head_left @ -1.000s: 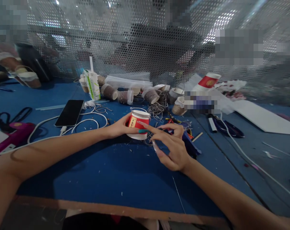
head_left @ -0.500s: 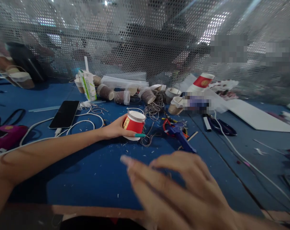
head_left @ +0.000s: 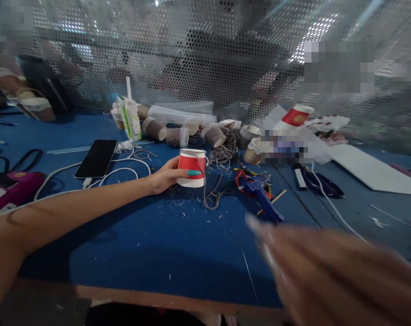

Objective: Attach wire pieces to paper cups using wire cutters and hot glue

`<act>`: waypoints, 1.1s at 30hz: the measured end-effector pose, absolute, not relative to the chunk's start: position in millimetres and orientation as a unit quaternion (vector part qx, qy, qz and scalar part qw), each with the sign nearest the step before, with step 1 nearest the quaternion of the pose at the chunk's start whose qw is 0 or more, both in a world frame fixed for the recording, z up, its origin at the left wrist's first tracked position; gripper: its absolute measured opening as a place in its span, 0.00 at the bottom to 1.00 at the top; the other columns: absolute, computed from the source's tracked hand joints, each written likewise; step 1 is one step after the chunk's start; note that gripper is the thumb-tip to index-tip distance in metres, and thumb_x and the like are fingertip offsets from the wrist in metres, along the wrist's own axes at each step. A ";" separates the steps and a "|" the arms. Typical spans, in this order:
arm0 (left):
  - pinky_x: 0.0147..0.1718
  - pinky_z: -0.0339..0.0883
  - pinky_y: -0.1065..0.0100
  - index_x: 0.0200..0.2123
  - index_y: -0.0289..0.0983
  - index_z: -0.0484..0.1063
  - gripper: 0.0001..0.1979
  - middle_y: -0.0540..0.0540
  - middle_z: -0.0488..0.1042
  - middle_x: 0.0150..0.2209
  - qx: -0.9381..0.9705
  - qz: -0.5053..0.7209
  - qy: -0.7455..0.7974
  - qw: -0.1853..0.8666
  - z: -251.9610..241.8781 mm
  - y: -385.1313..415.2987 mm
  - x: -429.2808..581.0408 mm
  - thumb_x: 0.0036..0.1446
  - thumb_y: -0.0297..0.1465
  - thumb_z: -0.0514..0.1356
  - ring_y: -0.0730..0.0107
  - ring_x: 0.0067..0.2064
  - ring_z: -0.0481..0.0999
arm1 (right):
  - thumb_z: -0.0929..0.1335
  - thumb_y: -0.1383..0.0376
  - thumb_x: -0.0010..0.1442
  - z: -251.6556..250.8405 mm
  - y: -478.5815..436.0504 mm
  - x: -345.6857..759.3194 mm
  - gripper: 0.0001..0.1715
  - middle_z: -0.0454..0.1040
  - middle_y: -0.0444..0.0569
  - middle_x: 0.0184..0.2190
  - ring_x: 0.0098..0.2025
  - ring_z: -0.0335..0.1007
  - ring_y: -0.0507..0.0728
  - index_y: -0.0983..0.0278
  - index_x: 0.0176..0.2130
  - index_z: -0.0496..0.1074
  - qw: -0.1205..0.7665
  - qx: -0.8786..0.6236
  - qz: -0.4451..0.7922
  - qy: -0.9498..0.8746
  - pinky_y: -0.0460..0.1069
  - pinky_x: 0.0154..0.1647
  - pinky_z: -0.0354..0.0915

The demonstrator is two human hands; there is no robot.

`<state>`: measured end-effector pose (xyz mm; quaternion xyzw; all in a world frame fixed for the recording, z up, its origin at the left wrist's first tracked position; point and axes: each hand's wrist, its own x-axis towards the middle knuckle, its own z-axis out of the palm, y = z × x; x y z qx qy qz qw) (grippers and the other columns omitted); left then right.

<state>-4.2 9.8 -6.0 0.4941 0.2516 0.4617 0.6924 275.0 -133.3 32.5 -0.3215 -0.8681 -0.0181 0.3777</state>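
Note:
My left hand [head_left: 168,175] is closed around the side of a red and white paper cup [head_left: 191,164], with a teal-nailed thumb across its front. Standing a little above the blue table top, the cup has a grey cord [head_left: 205,192] running down its right side, with loose loops on the table beside it. My right hand [head_left: 331,267] is at the lower right, smeared by motion. Its fingers point left and look close together; whether they hold anything cannot be made out. Near its fingertips is a blue glue gun [head_left: 261,194].
A phone [head_left: 97,158] with a white cable lies left, near a magenta glue gun [head_left: 17,188]. Several cord-wrapped cups [head_left: 153,129], a drink carton [head_left: 131,117] and tangled cord [head_left: 226,149] line the back. At right are scissors [head_left: 324,183] and white board [head_left: 378,170]. A thin strand [head_left: 245,262] is in front.
My right hand has swung right, away from the cup, its fingers drawing closer together. The cup has turned and tipped in my left hand, so its plain red side and the cord now show.

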 end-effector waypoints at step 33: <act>0.48 0.66 0.57 0.42 0.30 0.69 0.35 0.40 0.75 0.39 0.469 0.452 0.260 0.713 -4.4 10.6 1.9 0.27 0.31 0.76 0.65 0.40 0.76 | 0.64 0.56 0.60 37.5 -42.1 227.2 0.16 0.74 0.49 0.26 0.25 0.72 0.56 0.65 0.37 0.75 0.405 -0.525 0.008 -0.749 0.51 0.26 0.68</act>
